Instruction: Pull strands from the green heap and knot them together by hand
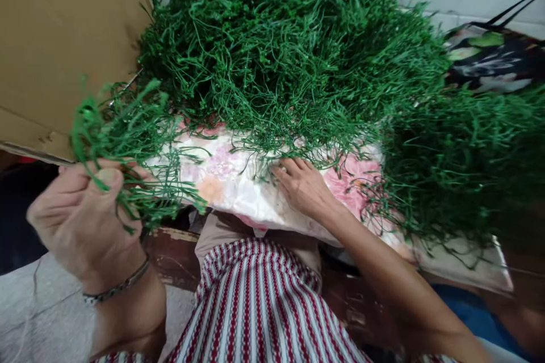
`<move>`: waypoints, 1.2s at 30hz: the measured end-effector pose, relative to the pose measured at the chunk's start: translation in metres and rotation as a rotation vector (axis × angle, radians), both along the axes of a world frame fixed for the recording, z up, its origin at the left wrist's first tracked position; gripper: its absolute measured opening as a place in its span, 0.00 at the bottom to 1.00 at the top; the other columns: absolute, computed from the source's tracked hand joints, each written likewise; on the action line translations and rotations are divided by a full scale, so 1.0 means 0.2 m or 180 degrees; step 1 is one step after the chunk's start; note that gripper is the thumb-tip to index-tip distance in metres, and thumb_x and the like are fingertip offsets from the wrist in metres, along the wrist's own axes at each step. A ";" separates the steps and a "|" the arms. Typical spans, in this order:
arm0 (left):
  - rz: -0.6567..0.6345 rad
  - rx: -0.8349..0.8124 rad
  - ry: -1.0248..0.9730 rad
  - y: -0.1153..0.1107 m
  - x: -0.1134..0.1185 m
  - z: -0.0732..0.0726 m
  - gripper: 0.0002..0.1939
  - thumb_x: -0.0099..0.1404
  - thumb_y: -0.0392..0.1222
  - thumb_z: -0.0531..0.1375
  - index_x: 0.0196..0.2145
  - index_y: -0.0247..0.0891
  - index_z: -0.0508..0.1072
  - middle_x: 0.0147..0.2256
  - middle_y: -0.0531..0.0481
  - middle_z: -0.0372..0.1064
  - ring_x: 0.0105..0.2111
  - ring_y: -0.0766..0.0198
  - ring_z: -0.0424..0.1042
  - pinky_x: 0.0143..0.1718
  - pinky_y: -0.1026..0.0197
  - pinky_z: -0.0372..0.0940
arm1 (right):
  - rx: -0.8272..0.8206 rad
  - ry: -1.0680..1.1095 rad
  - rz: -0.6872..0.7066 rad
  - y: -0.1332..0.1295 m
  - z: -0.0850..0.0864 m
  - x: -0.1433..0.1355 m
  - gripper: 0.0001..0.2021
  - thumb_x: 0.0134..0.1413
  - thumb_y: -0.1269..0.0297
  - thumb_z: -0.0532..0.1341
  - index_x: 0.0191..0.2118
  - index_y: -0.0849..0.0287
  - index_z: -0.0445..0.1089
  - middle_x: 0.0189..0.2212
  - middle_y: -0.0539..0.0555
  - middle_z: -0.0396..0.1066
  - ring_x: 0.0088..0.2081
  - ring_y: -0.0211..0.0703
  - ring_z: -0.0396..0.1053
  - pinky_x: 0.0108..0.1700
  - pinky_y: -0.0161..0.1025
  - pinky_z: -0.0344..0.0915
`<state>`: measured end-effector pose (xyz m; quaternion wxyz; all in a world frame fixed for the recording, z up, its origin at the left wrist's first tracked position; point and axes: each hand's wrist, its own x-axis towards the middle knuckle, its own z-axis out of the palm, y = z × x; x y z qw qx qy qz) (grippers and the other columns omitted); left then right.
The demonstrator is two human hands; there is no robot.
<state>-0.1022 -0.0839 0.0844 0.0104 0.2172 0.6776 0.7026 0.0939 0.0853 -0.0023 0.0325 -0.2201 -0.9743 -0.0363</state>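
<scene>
My left hand (87, 215), raised at the left beyond the table's edge, is closed around a bunch of thin green stems (140, 130). Some of the stems stick out above the fist and others fan to the right. Lying low over the flowered tablecloth (255, 195), my right hand (300, 184) has its fingers curled at the near fringe of a large pile of green stems (289, 45). Whatever its fingertips hold, if anything, is too small to make out.
Another heap of green stems (460, 164) covers the table's right side. A dark floral bag (502, 59) stands behind it. Brown cardboard (63, 39) rises at the left. Loose stems lie scattered on the cloth.
</scene>
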 end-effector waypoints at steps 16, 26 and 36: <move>-0.2218 -0.0470 0.0150 0.14 0.27 -0.44 0.09 0.60 0.32 0.55 0.37 0.38 0.74 0.35 0.50 0.71 0.33 0.66 0.70 0.35 0.66 0.65 | -0.1467 0.1498 0.0266 0.00 0.09 0.07 0.16 0.54 0.76 0.53 0.48 0.63 0.67 0.39 0.57 0.71 0.40 0.39 0.69 0.42 0.38 0.67; -0.2249 -0.0576 0.1605 0.14 0.30 -0.43 0.16 0.60 0.27 0.51 0.42 0.38 0.72 0.35 0.48 0.71 0.35 0.66 0.70 0.36 0.64 0.65 | -0.2781 0.3338 -0.0615 -0.07 0.16 0.12 0.10 0.59 0.62 0.54 0.33 0.61 0.69 0.21 0.48 0.65 0.21 0.30 0.61 0.21 0.30 0.54; -0.1934 -0.0880 0.3221 0.15 0.35 -0.49 0.17 0.55 0.25 0.53 0.41 0.33 0.71 0.32 0.43 0.72 0.35 0.59 0.70 0.37 0.58 0.65 | -0.1880 0.1487 -0.0342 -0.22 0.18 0.10 0.14 0.58 0.61 0.53 0.24 0.62 0.62 0.20 0.47 0.57 0.22 0.30 0.54 0.26 0.31 0.49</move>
